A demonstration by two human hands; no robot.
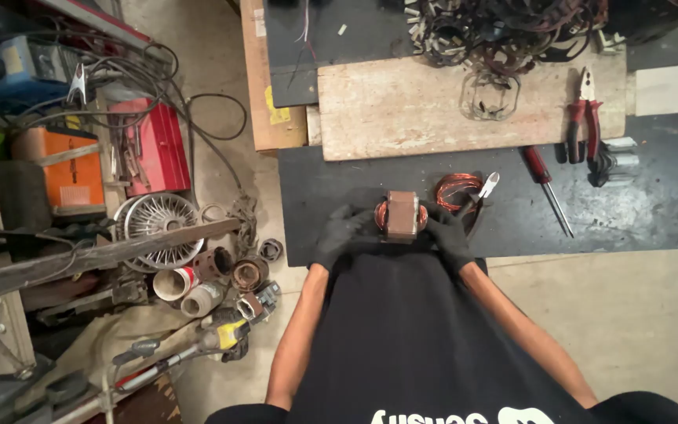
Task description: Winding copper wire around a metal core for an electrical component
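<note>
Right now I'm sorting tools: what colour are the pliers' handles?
Red, on the pliers; clearest in the head view.

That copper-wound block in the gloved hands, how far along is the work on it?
Looks partway. Done: a loose copper wire coil already lies on the black bench mat. In hand: the left hand and right hand grip the motor core, copper still showing at both ends. Left: that remaining winding; the pliers and screwdriver lie unused.
</note>
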